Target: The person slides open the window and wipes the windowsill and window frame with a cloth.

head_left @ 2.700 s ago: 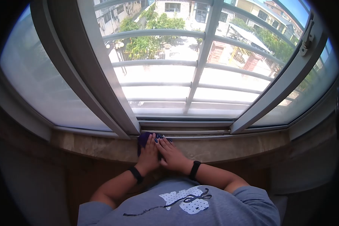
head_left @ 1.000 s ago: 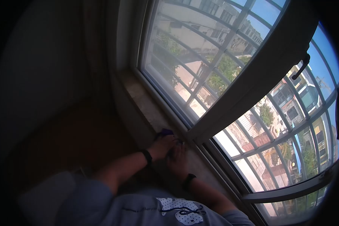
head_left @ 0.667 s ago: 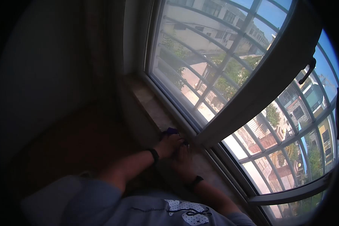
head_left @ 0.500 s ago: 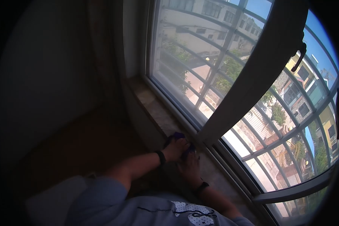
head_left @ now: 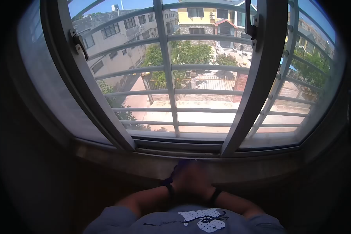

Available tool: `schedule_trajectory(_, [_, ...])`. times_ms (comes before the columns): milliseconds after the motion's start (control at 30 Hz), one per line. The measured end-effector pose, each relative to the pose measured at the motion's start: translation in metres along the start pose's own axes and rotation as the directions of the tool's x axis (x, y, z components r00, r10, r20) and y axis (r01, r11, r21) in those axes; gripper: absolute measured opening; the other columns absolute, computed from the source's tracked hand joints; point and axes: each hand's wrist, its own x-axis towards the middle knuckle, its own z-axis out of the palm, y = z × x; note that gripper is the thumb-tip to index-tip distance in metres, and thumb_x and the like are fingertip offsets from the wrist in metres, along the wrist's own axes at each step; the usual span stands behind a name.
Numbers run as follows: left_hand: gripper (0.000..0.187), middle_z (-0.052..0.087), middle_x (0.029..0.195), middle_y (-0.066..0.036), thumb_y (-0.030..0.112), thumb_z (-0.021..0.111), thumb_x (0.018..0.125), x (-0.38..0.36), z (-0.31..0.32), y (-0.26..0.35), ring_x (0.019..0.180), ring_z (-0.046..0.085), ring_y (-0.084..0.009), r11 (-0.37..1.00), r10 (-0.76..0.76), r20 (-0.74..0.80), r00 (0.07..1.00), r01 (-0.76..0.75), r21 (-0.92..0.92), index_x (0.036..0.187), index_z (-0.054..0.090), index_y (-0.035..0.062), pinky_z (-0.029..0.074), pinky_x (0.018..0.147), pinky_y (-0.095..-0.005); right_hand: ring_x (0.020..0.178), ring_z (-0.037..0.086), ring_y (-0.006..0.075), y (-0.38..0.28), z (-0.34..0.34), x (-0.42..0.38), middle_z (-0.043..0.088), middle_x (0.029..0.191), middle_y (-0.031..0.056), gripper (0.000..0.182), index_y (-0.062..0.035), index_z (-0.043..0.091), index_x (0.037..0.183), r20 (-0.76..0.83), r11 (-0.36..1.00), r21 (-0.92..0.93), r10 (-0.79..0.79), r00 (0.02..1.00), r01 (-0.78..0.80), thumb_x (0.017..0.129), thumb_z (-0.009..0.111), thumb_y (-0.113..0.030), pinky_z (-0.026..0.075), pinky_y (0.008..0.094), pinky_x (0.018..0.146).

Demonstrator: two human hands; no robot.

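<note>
A dark purple cloth (head_left: 178,168) lies bunched on the stone windowsill (head_left: 140,163), beneath the middle of the window. My left hand (head_left: 180,180) is on the cloth's near side, with its fingers blurred. Close against it, my right hand (head_left: 201,180) is smeared by motion, and its fingers cannot be made out. The two hands touch or overlap over the sill. Each wrist wears a black band.
Behind the sill stands a window frame (head_left: 243,93) with upright posts and two dark handles (head_left: 80,46). Outside it are white metal bars (head_left: 210,67). The window's lower track (head_left: 179,146) runs along the sill's back edge.
The view has turned right, from the window's left corner to face its middle. Both hands and the purple cloth now appear below the central opening, and the hands are closer together and more blurred.
</note>
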Motion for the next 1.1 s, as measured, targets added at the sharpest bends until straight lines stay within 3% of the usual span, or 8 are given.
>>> schedule_trajectory(100, [0.060, 0.034, 0.141, -0.018, 0.040, 0.048, 0.086, 0.036, -0.005, 0.063, 0.130, 0.028, -0.0397, 0.984, 0.070, 0.016, 0.997, -0.072, 0.162, 0.136, 0.039, 0.0068, 0.027, 0.098, -0.0610, 0.132, 0.033, 0.0363, 0.056, -0.028, -0.040, 0.042, 0.136, 0.0198, 0.049, -0.0011, 0.045, 0.128, 0.051, 0.997, 0.046, 0.052, 0.997, -0.054, 0.089, 0.054, -0.030, 0.023, 0.0479, 0.109])
schedule_trajectory(167, [0.062, 0.038, 0.138, -0.022, 0.036, 0.052, 0.084, 0.068, -0.087, 0.100, 0.125, 0.037, -0.0399, 0.992, 0.125, -0.080, 0.989, -0.124, 0.016, 0.136, 0.039, 0.0051, 0.039, 0.089, -0.0572, 0.129, 0.037, 0.0361, 0.068, -0.063, -0.070, 0.044, 0.134, 0.0188, 0.044, -0.0021, 0.048, 0.126, -0.174, 0.996, 0.010, 0.088, 0.981, -0.088, 0.090, 0.053, -0.027, 0.027, 0.0454, 0.108])
schedule_trajectory(200, [0.068, 0.028, 0.144, -0.024, 0.042, 0.046, 0.086, 0.084, -0.082, 0.108, 0.127, 0.028, -0.0473, 0.978, 0.207, -0.050, 0.977, -0.208, -0.022, 0.141, 0.032, 0.0053, 0.033, 0.087, -0.0666, 0.125, 0.042, 0.0364, 0.073, -0.072, -0.081, 0.048, 0.131, 0.0189, 0.046, -0.0025, 0.047, 0.126, -0.236, 0.992, 0.054, 0.121, 0.964, -0.111, 0.088, 0.055, -0.028, 0.031, 0.0454, 0.106])
schedule_trajectory(300, [0.071, 0.025, 0.147, -0.021, 0.050, 0.044, 0.087, 0.109, -0.080, 0.139, 0.135, 0.020, -0.0413, 0.978, 0.206, 0.105, 0.973, -0.204, -0.030, 0.142, 0.030, 0.0076, 0.015, 0.104, -0.0650, 0.123, 0.045, 0.0351, 0.088, -0.098, -0.103, 0.050, 0.129, 0.0185, 0.046, -0.0035, 0.047, 0.126, -0.220, 0.977, 0.004, 0.207, 0.953, -0.212, 0.087, 0.055, -0.026, 0.035, 0.0444, 0.103])
schedule_trajectory(433, [0.069, 0.026, 0.147, -0.020, 0.047, 0.045, 0.087, 0.128, -0.070, 0.159, 0.134, 0.021, -0.0408, 0.959, 0.264, -0.067, 0.962, -0.270, -0.092, 0.142, 0.031, 0.0086, 0.017, 0.103, -0.0636, 0.117, 0.050, 0.0330, 0.109, -0.099, -0.123, 0.054, 0.123, 0.0159, 0.041, -0.0060, 0.051, 0.122, -0.417, 0.971, -0.146, 0.115, 0.902, -0.191, 0.086, 0.054, -0.025, 0.041, 0.0436, 0.097])
schedule_trajectory(600, [0.067, 0.030, 0.145, -0.018, 0.042, 0.048, 0.084, 0.131, -0.048, 0.144, 0.132, 0.026, -0.0389, 0.945, 0.235, -0.224, 0.946, -0.276, -0.174, 0.141, 0.034, 0.0092, 0.022, 0.102, -0.0598, 0.116, 0.050, 0.0319, 0.110, -0.095, -0.109, 0.057, 0.117, 0.0122, 0.037, -0.0089, 0.056, 0.112, -0.294, 0.962, -0.090, 0.223, 0.929, -0.259, 0.080, 0.058, -0.028, 0.041, 0.0471, 0.093])
schedule_trajectory(800, [0.065, 0.034, 0.143, -0.014, 0.043, 0.048, 0.084, 0.092, -0.061, 0.113, 0.130, 0.027, -0.0377, 0.978, 0.209, -0.039, 0.977, -0.210, -0.010, 0.140, 0.035, 0.0113, 0.028, 0.097, -0.0580, 0.117, 0.049, 0.0314, 0.079, -0.065, -0.081, 0.055, 0.120, 0.0126, 0.039, -0.0118, 0.054, 0.114, -0.382, 0.973, -0.089, 0.164, 0.909, -0.213, 0.078, 0.058, -0.027, 0.038, 0.0504, 0.092])
schedule_trajectory(1100, [0.065, 0.033, 0.144, -0.015, 0.045, 0.048, 0.084, 0.003, -0.074, 0.008, 0.132, 0.027, -0.0370, 0.993, 0.112, -0.047, 0.993, -0.113, -0.032, 0.140, 0.035, 0.0146, 0.029, 0.096, -0.0588, 0.125, 0.040, 0.0332, 0.000, 0.008, -0.001, 0.048, 0.126, 0.0128, 0.047, -0.0114, 0.049, 0.121, -0.266, 0.978, -0.137, 0.117, 0.957, -0.157, 0.078, 0.057, -0.029, 0.031, 0.0532, 0.099])
